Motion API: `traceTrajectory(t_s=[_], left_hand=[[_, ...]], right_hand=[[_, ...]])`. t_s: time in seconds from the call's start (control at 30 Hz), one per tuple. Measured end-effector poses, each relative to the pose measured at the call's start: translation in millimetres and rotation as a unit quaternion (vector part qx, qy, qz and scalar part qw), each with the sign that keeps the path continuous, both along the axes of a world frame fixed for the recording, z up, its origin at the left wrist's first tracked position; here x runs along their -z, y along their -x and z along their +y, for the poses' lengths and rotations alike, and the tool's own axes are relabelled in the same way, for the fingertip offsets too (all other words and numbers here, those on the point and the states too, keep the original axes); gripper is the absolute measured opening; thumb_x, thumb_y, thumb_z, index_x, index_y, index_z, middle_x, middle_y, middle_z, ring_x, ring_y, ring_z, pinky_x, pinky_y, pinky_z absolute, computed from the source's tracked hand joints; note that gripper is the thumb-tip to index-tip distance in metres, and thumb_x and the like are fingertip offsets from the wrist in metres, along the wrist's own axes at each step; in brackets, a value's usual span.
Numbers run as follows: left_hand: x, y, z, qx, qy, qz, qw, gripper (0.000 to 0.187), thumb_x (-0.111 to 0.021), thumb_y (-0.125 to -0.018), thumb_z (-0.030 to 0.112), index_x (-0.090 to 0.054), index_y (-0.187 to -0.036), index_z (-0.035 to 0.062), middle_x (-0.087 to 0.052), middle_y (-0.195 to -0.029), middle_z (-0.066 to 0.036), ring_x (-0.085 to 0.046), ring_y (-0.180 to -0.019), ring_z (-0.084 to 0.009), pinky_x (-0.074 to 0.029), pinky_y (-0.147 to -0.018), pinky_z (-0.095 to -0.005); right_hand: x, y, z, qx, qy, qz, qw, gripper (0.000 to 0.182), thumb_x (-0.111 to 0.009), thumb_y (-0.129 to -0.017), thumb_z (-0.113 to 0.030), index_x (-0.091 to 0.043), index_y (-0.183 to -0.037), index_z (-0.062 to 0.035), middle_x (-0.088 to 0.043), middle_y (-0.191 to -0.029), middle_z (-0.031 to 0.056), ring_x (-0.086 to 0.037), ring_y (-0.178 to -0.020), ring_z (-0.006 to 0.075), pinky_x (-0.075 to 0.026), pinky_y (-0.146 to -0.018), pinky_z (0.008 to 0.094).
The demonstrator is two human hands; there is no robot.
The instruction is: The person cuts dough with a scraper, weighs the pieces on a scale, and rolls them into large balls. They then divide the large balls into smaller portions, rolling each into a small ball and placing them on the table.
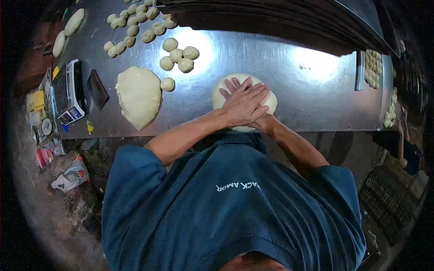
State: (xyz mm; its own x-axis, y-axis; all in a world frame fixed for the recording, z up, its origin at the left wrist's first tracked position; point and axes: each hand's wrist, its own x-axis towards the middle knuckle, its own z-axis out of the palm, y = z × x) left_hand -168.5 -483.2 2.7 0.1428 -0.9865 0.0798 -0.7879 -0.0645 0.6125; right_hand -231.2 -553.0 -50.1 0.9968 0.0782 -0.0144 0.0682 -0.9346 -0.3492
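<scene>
A large round of pale dough (218, 97) lies near the front edge of the steel table. My left hand (245, 106) is laid across the back of my right hand (231, 86), fingers stretched out to the upper right. Beneath it, my right hand rests flat on the dough, its spread fingertips showing at the upper left; the rest of it is mostly covered. Left of the round sits a bigger, flattened dough mass (139, 99), with a small dough ball (167, 84) touching its right edge.
Several dough balls (176, 55) and two long dough pieces (74, 22) lie farther back. A digital scale (73, 92) and a dark flat tool (97, 89) are at left. Dark stacked trays (271, 22) overhang the back. Another person (410, 151) stands at far right.
</scene>
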Motion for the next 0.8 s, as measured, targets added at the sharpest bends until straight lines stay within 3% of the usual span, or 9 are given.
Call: traceTrajectory(t_s=[0.2,0.33,0.4,0.47,0.53,0.57,0.63,0.77,0.8], left_hand=[[41.6,-4.6,-6.6,-0.017,0.022,-0.067,0.997,0.06,-0.041,-0.091,0.041,-0.039,-0.138,0.0031,-0.033,-0.146,-0.015,-0.023,-0.139,-0.0283,-0.006,-0.114,-0.0494],[29.1,-20.2,-2.9,-0.079,0.026,0.065,0.994,0.064,-0.047,-0.089,0.042,-0.04,-0.136,-0.0001,-0.036,-0.144,-0.018,-0.029,-0.136,-0.0314,-0.014,-0.113,-0.0473],[0.5,-23.6,31.5,-0.226,0.048,0.099,0.968,0.066,-0.052,-0.087,0.041,-0.039,-0.135,-0.0021,-0.039,-0.14,-0.021,-0.034,-0.132,-0.0338,-0.02,-0.111,-0.0458],[5.8,-19.0,49.8,-0.373,0.068,0.129,0.916,0.068,-0.056,-0.085,0.039,-0.039,-0.135,-0.0042,-0.043,-0.136,-0.025,-0.04,-0.127,-0.0361,-0.026,-0.109,-0.0443],[47.5,-9.7,62.4,-0.452,-0.072,0.317,0.83,0.079,-0.067,-0.077,0.04,-0.037,-0.133,-0.0074,-0.048,-0.127,-0.029,-0.047,-0.118,-0.0393,-0.036,-0.102,-0.0425],[47.2,-0.1,56.0,-0.442,-0.034,0.19,0.876,0.089,-0.073,-0.07,0.045,-0.037,-0.133,-0.007,-0.05,-0.123,-0.029,-0.05,-0.115,-0.0392,-0.04,-0.098,-0.0416],[40.1,0.6,42.3,-0.444,-0.026,0.329,0.833,0.073,-0.075,-0.07,0.04,-0.049,-0.122,-0.0028,-0.059,-0.114,-0.022,-0.06,-0.101,-0.0298,-0.049,-0.086,-0.04],[11.6,-16.4,83.1,-0.288,0.005,0.622,0.728,0.067,-0.075,-0.074,0.031,-0.047,-0.125,-0.0043,-0.058,-0.115,-0.016,-0.056,-0.103,-0.0223,-0.048,-0.087,-0.0341],[5.8,-23.7,101.1,-0.243,0.008,0.652,0.718,0.067,-0.073,-0.076,0.032,-0.046,-0.127,-0.0025,-0.055,-0.121,-0.015,-0.054,-0.106,-0.0205,-0.047,-0.089,-0.0334]], right_hand=[[9.3,-1.8,-11.7,-0.034,-0.087,-0.036,0.995,0.065,-0.048,-0.088,-0.048,-0.032,-0.144,-0.0193,-0.022,-0.151,0.0127,-0.016,-0.139,0.0319,-0.012,-0.113,0.0463],[11.6,-2.0,-25.6,-0.055,-0.148,-0.046,0.986,0.065,-0.05,-0.087,-0.046,-0.034,-0.143,-0.0176,-0.027,-0.15,0.014,-0.021,-0.138,0.0329,-0.015,-0.113,0.0454],[-65.1,4.5,-56.5,0.102,-0.428,0.193,0.877,0.062,-0.057,-0.086,-0.04,-0.042,-0.137,-0.0092,-0.049,-0.134,0.0171,-0.046,-0.123,0.0339,-0.033,-0.105,0.0409],[-78.6,33.7,-101.8,0.239,-0.377,0.008,0.895,0.053,-0.06,-0.088,-0.029,-0.046,-0.131,-0.0011,-0.061,-0.114,0.0142,-0.058,-0.102,0.0218,-0.045,-0.091,0.0337],[-27.3,58.7,-111.2,0.315,-0.379,0.12,0.862,0.058,-0.063,-0.085,-0.033,-0.047,-0.129,0.0022,-0.061,-0.114,0.0181,-0.059,-0.103,0.0253,-0.046,-0.091,0.0362],[-9.7,56.9,-112.3,0.389,-0.37,0.223,0.814,0.063,-0.066,-0.082,-0.037,-0.048,-0.126,0.0056,-0.06,-0.113,0.0219,-0.059,-0.104,0.0289,-0.046,-0.091,0.0388],[-18.9,43.2,-65.8,0.354,-0.401,0.136,0.834,0.067,-0.069,-0.079,-0.037,-0.048,-0.124,0.0077,-0.061,-0.109,0.0233,-0.061,-0.1,0.0293,-0.049,-0.087,0.038],[-75.5,36.6,-23.0,0.352,-0.718,0.246,0.547,0.058,-0.064,-0.081,-0.019,-0.042,-0.127,0.009,-0.057,-0.115,0.0237,-0.063,-0.099,0.034,-0.057,-0.077,0.046],[-58.9,44.0,-19.2,0.295,-0.759,0.229,0.533,0.059,-0.063,-0.08,-0.016,-0.04,-0.128,0.0101,-0.056,-0.115,0.025,-0.063,-0.098,0.0349,-0.056,-0.078,0.0483]])
